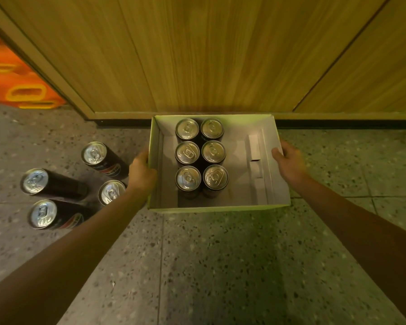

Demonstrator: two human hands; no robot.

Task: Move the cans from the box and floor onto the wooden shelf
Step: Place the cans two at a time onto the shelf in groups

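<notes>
The left hand [141,171] and right hand [288,160] clasp the box [211,208] by opposite side walls, fingers curled over the rims, probably to shift it level. Inside it stand six cans [188,153]; four more cans [94,153] stand on the floor [220,266] to its left

Your view is dim and yellow-green; the can tops [188,129] glint, shadow darkens the near floor [232,273], edges bow and blur.

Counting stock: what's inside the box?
Six upright cans in two columns of three, near the middle of the box; a folded cardboard insert lies along its right wall. The floor under the cans is hidden.
</notes>
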